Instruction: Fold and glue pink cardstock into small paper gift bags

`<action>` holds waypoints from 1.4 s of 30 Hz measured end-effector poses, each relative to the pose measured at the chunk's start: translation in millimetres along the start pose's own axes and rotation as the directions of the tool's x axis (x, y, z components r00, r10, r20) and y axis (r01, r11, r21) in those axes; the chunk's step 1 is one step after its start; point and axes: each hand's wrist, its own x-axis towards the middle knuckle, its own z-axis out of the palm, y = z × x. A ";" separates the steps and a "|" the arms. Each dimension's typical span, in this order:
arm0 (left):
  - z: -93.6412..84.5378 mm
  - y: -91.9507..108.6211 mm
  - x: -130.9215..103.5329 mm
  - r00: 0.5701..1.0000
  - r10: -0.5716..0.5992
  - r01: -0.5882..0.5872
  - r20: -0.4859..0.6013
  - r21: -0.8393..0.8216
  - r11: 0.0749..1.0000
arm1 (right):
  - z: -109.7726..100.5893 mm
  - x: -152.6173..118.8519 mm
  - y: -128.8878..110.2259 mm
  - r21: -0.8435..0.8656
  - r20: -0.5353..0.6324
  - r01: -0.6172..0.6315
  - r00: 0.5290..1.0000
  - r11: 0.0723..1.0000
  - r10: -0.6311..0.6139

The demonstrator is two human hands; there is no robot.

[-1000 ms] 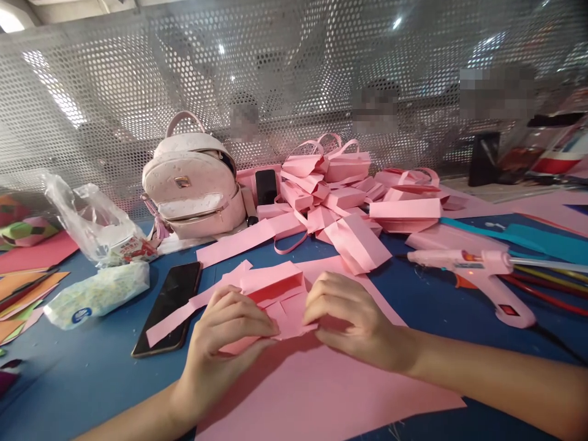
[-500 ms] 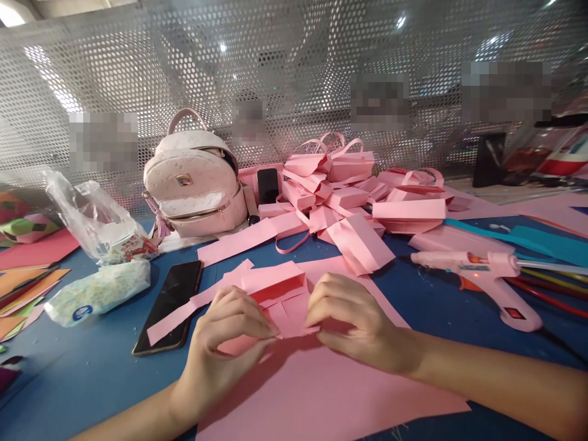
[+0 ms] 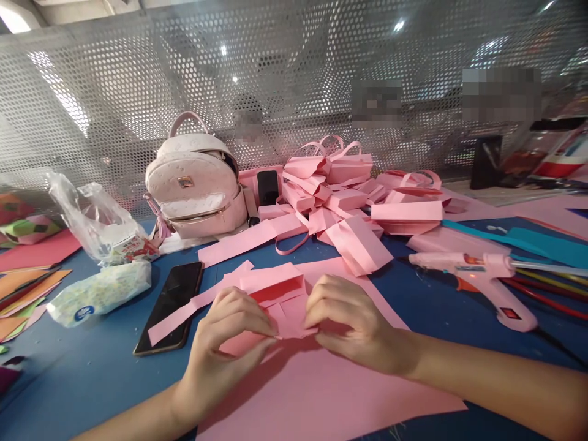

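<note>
Between my hands is a folded pink paper box (image 3: 289,315), its open end facing me and its flaps folded in. My left hand (image 3: 234,334) pinches its near left edge between thumb and fingers. On the other side, my right hand (image 3: 346,321) pinches the near right edge the same way. Beneath them lies a large pink paper sheet (image 3: 331,392). A narrow pink paper strip (image 3: 172,324) runs from behind my left hand across a black phone (image 3: 172,300). To the right rests a pink hot glue gun (image 3: 482,275).
Pink paper bags with handles (image 3: 340,190) are heaped at the back, beside a white backpack (image 3: 195,184). A clear plastic bag (image 3: 92,214) and a tissue pack (image 3: 101,291) lie left on the blue table (image 3: 92,392). A perforated metal screen (image 3: 294,61) stands behind.
Both hands keep their pinch on the paper box with hardly any movement. The view has shifted very slightly.
</note>
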 end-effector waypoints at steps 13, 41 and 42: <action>1.0 3.1 2.5 0.998 0.054 -0.054 0.023 -0.002 0.999 | 0.5 -1.2 -0.3 -0.011 0.014 -0.010 1.000 1.000 0.011; 1.2 5.3 1.6 0.997 0.037 -0.038 0.062 0.019 0.999 | 0.1 -1.7 -1.0 0.006 0.016 -0.008 1.000 1.000 0.008; 1.3 5.2 1.5 0.998 0.035 -0.036 0.061 0.015 0.999 | 0.3 -1.8 -0.9 0.010 0.017 -0.007 1.000 1.000 0.007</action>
